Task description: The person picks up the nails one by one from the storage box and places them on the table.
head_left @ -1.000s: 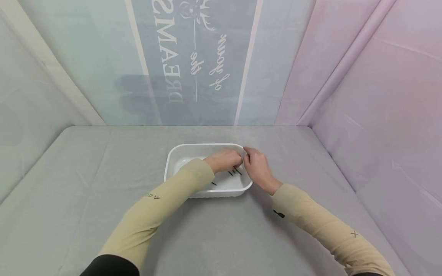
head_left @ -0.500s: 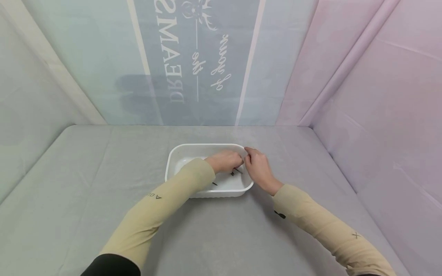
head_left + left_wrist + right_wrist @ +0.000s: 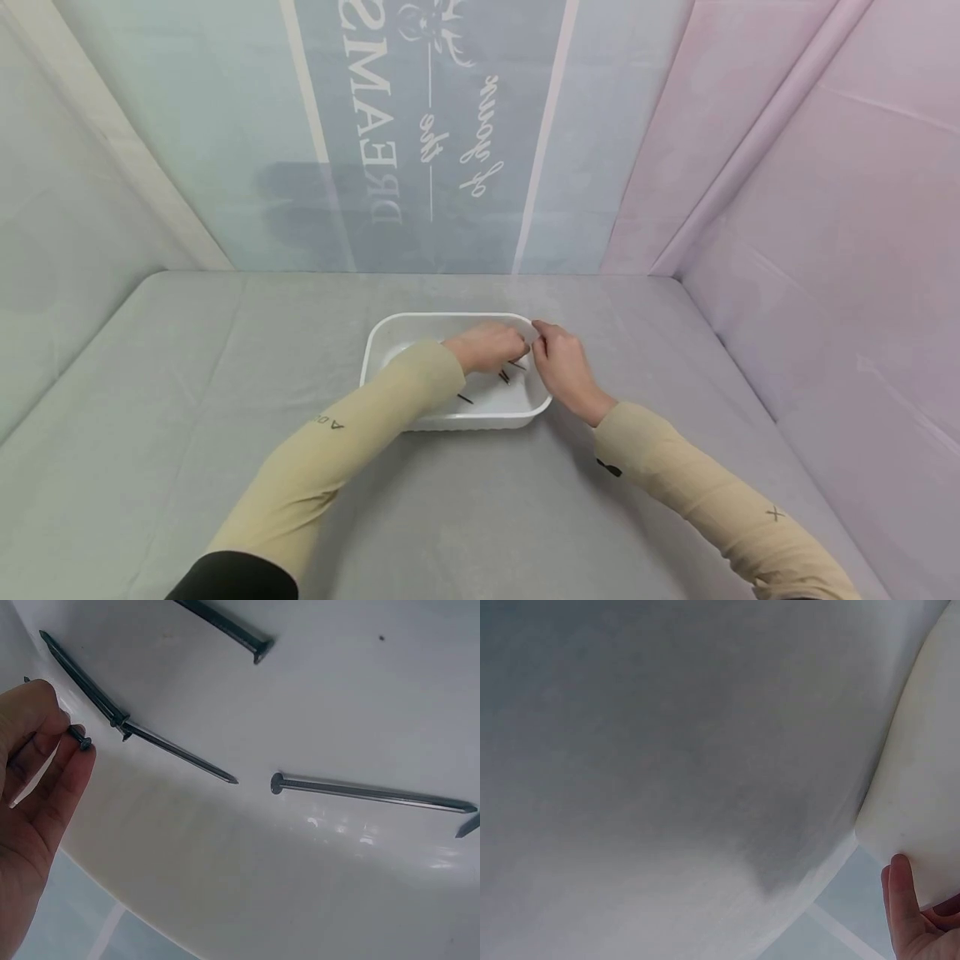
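In the head view my left hand point(image 3: 487, 346) reaches inside a white rectangular tray point(image 3: 450, 415), near its right end. The left wrist view shows that hand's thumb and fingers pinching a dark metal nail point(image 3: 79, 737), its head sticking out past the fingertips. Beside it, nails point(image 3: 180, 754) overlap along the tray's bottom, and another nail point(image 3: 367, 793) lies apart with its point outward. One more nail point(image 3: 225, 626) is cut off by the top edge. My right hand point(image 3: 562, 367) grips the tray's right wall at the rim, fingers point(image 3: 902, 889) against the outside.
A grey cloth surface point(image 3: 465, 500) lies under the tray. Behind it hangs a fabric wall point(image 3: 450, 242) with mirrored lettering, and a pinkish fabric side wall point(image 3: 847, 250) rises on the right. A nail point(image 3: 465, 399) rests near the tray's front wall.
The nails below my left hand have shifted, and two of them now lie close together. My left hand has barely moved; my right hand stays at the tray's right rim.
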Tool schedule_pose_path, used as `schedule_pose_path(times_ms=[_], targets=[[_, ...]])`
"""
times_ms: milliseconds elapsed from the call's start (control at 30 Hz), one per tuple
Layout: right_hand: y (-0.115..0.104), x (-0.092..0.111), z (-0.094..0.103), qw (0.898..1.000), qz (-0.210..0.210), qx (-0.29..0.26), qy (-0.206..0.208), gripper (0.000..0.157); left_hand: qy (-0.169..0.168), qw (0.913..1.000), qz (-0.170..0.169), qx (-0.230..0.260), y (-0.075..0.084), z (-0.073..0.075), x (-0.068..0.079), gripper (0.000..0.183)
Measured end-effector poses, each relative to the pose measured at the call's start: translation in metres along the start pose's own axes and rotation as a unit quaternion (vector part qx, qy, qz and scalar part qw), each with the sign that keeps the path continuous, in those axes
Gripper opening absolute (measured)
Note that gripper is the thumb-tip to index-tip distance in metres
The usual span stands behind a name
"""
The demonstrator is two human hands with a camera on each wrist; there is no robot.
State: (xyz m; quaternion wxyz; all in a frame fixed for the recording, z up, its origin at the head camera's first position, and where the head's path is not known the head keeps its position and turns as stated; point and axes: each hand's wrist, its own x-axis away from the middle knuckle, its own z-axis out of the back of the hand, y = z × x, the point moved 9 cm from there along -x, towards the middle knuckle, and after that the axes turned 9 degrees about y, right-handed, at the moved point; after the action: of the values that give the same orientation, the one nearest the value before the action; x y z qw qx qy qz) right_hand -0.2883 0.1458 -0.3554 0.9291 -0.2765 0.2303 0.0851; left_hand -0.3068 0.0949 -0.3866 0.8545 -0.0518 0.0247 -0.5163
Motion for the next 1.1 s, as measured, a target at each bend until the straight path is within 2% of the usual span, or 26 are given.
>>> schedule_pose_path(times_ms=[667,1100], targets=[[0.001,0.000,-0.001,1.000,-0.004,0.003,-0.005,0.034,0.002,0.9993,-0.025,-0.028,0.005,0.014,0.008,0.017],[0.001,0.000,-0.001,1.000,-0.003,0.004,-0.002,0.035,-0.006,0.9994,-0.019,-0.029,0.005,0.020,0.013,0.019]])
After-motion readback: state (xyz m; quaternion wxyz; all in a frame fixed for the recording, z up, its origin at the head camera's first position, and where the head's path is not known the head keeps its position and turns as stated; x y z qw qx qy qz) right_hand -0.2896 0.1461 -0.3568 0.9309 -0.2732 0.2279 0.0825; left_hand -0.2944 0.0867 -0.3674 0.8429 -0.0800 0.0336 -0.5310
